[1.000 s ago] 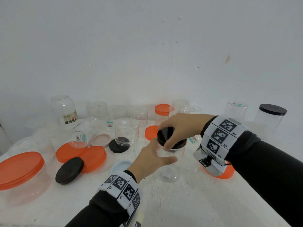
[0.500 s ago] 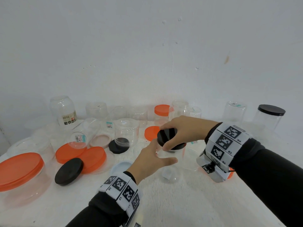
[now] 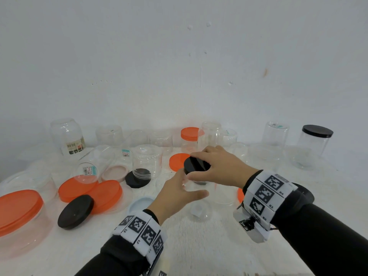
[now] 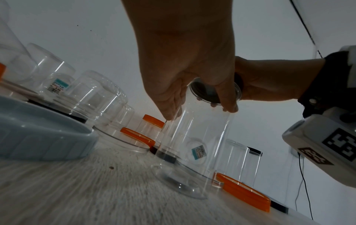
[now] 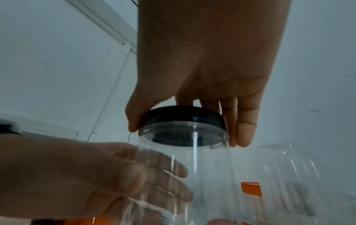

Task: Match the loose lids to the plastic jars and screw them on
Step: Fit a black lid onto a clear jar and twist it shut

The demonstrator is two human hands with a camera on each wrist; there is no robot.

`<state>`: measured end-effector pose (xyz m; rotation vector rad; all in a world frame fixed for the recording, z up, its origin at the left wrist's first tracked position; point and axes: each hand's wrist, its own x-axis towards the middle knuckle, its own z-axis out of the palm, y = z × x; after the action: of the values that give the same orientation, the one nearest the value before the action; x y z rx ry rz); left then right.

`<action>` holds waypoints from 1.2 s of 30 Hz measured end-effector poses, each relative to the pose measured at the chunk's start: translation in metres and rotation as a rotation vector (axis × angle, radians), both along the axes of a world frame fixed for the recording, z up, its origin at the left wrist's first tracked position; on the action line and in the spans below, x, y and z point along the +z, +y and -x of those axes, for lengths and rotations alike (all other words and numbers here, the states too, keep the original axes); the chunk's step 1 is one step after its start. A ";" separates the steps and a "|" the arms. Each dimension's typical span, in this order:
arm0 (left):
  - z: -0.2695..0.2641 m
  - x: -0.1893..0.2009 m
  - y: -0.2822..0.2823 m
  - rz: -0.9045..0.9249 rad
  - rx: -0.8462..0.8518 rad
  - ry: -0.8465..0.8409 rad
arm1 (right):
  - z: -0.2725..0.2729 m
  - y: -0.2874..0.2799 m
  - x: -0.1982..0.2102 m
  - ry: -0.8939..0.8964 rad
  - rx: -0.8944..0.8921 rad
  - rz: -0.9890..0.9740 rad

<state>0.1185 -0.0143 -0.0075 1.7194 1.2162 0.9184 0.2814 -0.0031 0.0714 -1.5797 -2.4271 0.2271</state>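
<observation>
A tall clear plastic jar [image 3: 199, 208] [image 4: 194, 146] [image 5: 202, 175] stands upright on the white table. My left hand [image 3: 179, 194] [image 5: 80, 175] wraps round its upper wall, thumb on the near side. A black lid [image 3: 196, 165] [image 5: 183, 118] sits on the jar's mouth. My right hand [image 3: 217, 166] [image 5: 202, 91] grips that lid from above, thumb on the near rim and fingers on the far rim. In the left wrist view the lid [image 4: 212, 94] shows through the jar's neck under the fingers.
Loose lids lie to the left: a black lid [image 3: 75, 212], orange lids [image 3: 107, 193], a pale blue lid [image 3: 140, 204], a pink lid [image 3: 115, 173]. Several clear jars line the wall. A black-lidded jar [image 3: 314, 140] stands at the far right. A big orange-lidded tub [image 3: 18, 216] sits at the left edge.
My right hand has turned on the black lid, its wrist swinging toward me and lower. The lid sits lower on the jar. The left hand keeps its hold.
</observation>
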 end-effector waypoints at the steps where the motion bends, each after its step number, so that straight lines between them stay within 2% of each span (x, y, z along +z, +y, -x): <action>1: 0.000 0.000 0.000 0.003 -0.003 -0.001 | 0.000 -0.001 -0.003 0.023 -0.007 0.001; 10: 0.004 -0.003 -0.002 -0.038 -0.023 0.046 | 0.004 -0.006 -0.026 0.340 -0.007 0.032; 13: 0.019 -0.007 0.000 -0.052 -0.037 0.223 | 0.003 -0.005 -0.028 0.380 -0.002 0.050; 18: 0.060 -0.015 0.006 0.001 -0.033 0.633 | 0.001 -0.005 -0.028 0.384 0.004 0.076; 23: 0.086 -0.023 0.011 0.086 -0.080 0.834 | 0.001 -0.005 -0.027 0.369 0.001 0.094; 30: 0.092 -0.027 0.014 0.064 -0.115 0.868 | -0.020 -0.029 -0.019 0.376 0.034 0.100; 33: 0.096 -0.029 0.015 0.053 -0.132 0.861 | -0.053 -0.053 -0.004 0.435 -0.015 -0.005; 36: 0.098 -0.031 0.017 0.047 -0.139 0.861 | -0.102 -0.078 0.019 0.524 -0.146 -0.166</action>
<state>0.0205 0.0026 -0.0385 2.2074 1.5867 0.0195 0.3833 -0.0806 0.0900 -1.4020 -1.8747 0.3517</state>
